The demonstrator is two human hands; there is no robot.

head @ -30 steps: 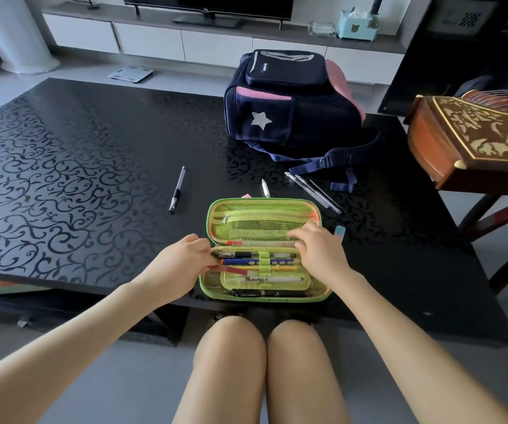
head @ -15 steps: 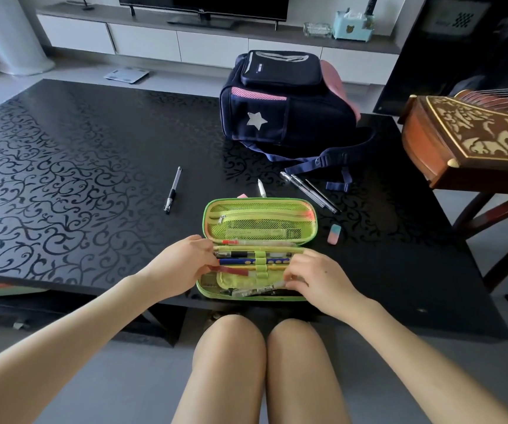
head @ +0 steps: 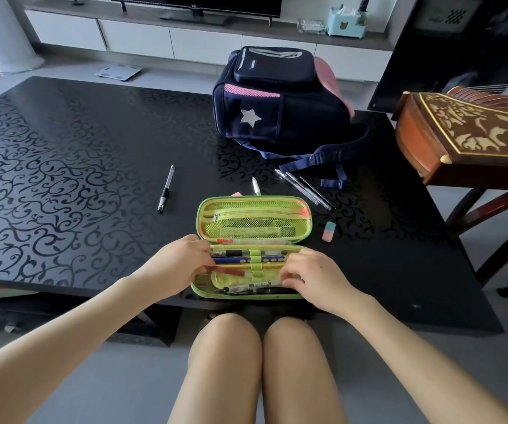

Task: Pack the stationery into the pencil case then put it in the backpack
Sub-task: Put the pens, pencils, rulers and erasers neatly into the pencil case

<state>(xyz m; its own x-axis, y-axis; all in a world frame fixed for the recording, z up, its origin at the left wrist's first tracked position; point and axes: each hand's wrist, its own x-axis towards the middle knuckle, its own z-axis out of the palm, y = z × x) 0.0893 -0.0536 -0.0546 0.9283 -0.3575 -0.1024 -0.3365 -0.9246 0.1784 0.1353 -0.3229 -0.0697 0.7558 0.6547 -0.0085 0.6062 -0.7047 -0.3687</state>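
One lime-green pencil case [head: 255, 209] lies open, pens [head: 272, 259] strapped inside; left hand [head: 179, 266] pinches a red pen [head: 231, 272], right hand [head: 315, 278] curls around a black-and-clear pen [head: 248, 287].

Both bare arms [head: 78, 325] reach forward and come close together. The left hand [head: 179, 264] lies knuckles up, fingers curled toward the right — their tips meet the end of a red pen [head: 231, 271], but gripped or just touched, I can't tell. The right hand [head: 317, 278] curls its fingers toward the left and pinches the end of a clear pen [head: 252, 285]. Two bare knees [head: 225, 332] sit side by side below.
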